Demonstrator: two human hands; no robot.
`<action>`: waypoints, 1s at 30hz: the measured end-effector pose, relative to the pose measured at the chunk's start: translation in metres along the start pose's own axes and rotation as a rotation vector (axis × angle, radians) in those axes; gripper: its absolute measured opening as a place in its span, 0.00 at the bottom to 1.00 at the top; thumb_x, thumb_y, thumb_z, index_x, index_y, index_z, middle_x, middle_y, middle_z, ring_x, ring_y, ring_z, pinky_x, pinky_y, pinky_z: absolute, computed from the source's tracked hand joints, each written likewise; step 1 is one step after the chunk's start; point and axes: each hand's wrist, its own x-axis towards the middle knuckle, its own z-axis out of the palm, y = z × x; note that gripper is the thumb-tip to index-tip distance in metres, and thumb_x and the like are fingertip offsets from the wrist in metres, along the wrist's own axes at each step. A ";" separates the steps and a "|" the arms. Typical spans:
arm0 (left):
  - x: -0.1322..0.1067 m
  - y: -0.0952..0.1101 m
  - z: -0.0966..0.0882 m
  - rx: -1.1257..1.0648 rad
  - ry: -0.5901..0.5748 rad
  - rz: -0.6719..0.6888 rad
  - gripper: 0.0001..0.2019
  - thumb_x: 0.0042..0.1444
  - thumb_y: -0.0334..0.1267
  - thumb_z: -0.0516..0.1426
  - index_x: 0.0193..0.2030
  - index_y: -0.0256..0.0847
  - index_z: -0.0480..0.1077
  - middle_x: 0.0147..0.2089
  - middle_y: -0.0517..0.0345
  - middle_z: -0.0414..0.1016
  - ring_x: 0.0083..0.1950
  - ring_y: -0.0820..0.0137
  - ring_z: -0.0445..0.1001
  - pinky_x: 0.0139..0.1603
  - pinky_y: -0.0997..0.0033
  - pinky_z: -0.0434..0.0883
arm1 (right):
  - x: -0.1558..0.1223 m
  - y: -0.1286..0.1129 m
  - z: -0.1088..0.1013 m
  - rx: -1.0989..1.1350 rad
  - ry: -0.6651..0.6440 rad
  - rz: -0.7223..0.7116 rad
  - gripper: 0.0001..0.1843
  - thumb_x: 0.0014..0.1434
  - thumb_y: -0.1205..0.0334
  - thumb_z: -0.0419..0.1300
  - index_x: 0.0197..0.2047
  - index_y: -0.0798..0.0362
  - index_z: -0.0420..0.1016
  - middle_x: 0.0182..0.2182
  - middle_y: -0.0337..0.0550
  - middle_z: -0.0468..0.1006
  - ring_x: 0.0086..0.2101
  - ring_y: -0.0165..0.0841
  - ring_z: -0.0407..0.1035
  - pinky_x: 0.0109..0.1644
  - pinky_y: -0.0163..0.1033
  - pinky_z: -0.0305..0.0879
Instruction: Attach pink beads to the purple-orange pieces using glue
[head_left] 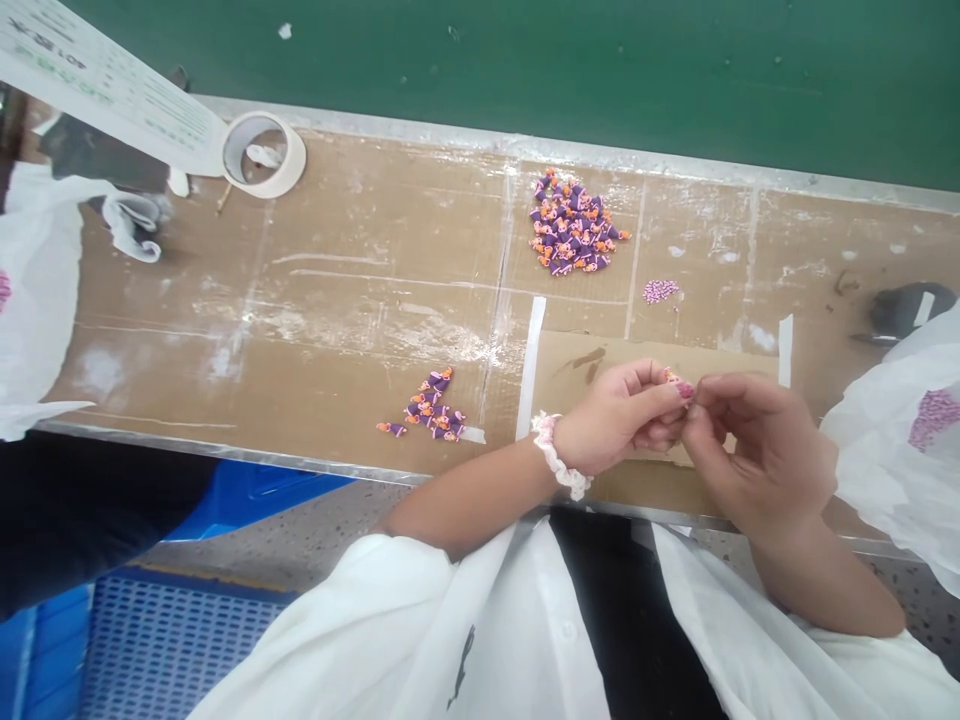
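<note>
My left hand (619,415), with a white scrunchie (561,455) on its wrist, pinches a small figurine (672,376). Most of the figurine is covered by the fingers; a bit of orange and pink shows. Thumb and fingers of my right hand (765,445) are pressed together against the left fingertips; whatever they hold is too small to make out. Beyond the hands lies a heap of purple figurines with orange tops (574,228). A smaller group of the same figurines (431,408) lies to the left. Tiny pink and purple pieces (661,291) sit in a little pile.
Cardboard (360,330) covers the table. A tape roll (264,155) and a printed sheet (112,85) are at the far left. White plastic bags (37,320) stand at both ends, the right bag (885,440) close to my right hand. A dark sleeve (90,510) shows at lower left.
</note>
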 end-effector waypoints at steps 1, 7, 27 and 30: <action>0.000 0.001 -0.001 0.009 -0.015 0.009 0.21 0.49 0.47 0.67 0.29 0.39 0.60 0.19 0.70 0.58 0.19 0.83 0.53 0.21 0.81 0.50 | 0.001 0.000 -0.001 -0.012 0.009 -0.071 0.12 0.58 0.73 0.59 0.42 0.46 0.69 0.31 0.39 0.75 0.27 0.31 0.71 0.27 0.37 0.69; -0.001 0.006 -0.007 0.085 -0.064 0.097 0.18 0.51 0.47 0.66 0.33 0.38 0.65 0.24 0.66 0.60 0.24 0.81 0.59 0.24 0.79 0.56 | 0.010 0.010 -0.012 0.049 0.084 -0.174 0.11 0.58 0.70 0.63 0.40 0.44 0.69 0.35 0.41 0.74 0.29 0.34 0.70 0.25 0.40 0.65; 0.016 0.040 -0.033 0.354 0.470 0.526 0.36 0.54 0.34 0.63 0.68 0.46 0.54 0.35 0.64 0.75 0.30 0.78 0.72 0.27 0.78 0.67 | 0.055 0.087 0.017 -0.432 -0.074 -0.084 0.07 0.65 0.65 0.55 0.43 0.52 0.73 0.36 0.46 0.77 0.35 0.39 0.72 0.37 0.42 0.67; 0.013 0.037 -0.029 0.322 0.474 0.479 0.32 0.54 0.32 0.62 0.64 0.43 0.58 0.34 0.64 0.74 0.29 0.78 0.71 0.27 0.79 0.66 | 0.060 0.089 0.023 -0.450 -0.101 -0.069 0.08 0.66 0.63 0.54 0.42 0.52 0.75 0.36 0.46 0.77 0.37 0.39 0.72 0.39 0.41 0.67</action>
